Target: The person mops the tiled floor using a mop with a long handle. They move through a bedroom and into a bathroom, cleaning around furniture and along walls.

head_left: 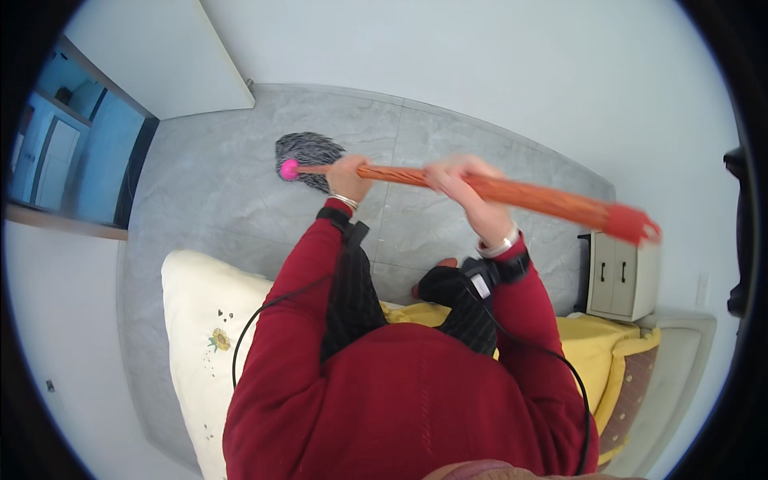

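A mop with an orange wood-grained handle (552, 199) slants across the view in front of me. Its grey stringy head (308, 150) lies on the tiled floor, joined to the pole by a bright pink socket (289, 170). My left hand (350, 177) is closed round the pole close to the mop head. Further up the pole, my right hand (472, 196) grips it, slightly blurred. Beyond that hand the handle runs right to a red end cap (634, 225) with a hanging loop. Both wrists carry black straps with cables.
Behind my legs is a bed with a cream cover (196, 312) and yellow bedding (592, 340). A pale bedside cabinet (614, 276) stands at right by the wall. An open white door (164, 60) and a doorway are at far left. Grey tiles (216, 172) cover the floor.
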### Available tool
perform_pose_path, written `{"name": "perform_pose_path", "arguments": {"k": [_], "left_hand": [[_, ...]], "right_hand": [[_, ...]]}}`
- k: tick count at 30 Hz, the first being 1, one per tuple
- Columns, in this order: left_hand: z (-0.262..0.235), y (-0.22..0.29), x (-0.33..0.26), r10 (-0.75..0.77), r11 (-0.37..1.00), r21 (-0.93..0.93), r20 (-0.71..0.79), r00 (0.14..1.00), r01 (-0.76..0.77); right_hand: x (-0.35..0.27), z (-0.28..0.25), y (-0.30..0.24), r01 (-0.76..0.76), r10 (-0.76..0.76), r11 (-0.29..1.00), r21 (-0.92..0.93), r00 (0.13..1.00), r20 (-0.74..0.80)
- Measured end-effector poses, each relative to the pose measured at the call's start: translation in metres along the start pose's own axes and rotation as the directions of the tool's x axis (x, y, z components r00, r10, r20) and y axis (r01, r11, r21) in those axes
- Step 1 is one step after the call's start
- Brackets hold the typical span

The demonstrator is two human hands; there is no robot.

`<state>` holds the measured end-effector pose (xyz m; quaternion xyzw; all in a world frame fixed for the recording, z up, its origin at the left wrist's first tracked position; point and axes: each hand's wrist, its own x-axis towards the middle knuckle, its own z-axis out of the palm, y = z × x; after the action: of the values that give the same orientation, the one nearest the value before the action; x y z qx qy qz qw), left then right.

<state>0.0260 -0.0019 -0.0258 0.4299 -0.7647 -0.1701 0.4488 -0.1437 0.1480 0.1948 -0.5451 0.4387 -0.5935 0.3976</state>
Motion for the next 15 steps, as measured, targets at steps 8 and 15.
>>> {"name": "perform_pose_path", "arguments": {"k": [8,15], "left_hand": [[-0.023,-0.073,0.022,-0.119,0.971,0.240,0.447,0.886,0.009],[0.035,0.008,-0.005,-0.036,0.967,0.224,0.601,0.798,-0.125]], "right_hand": [[-0.007,0.025,0.032,0.237,0.017,0.854,0.464,0.878,-0.479],[-0.073,-0.066,-0.033,0.210,-0.160,0.957,0.200,0.957,-0.241]]}}
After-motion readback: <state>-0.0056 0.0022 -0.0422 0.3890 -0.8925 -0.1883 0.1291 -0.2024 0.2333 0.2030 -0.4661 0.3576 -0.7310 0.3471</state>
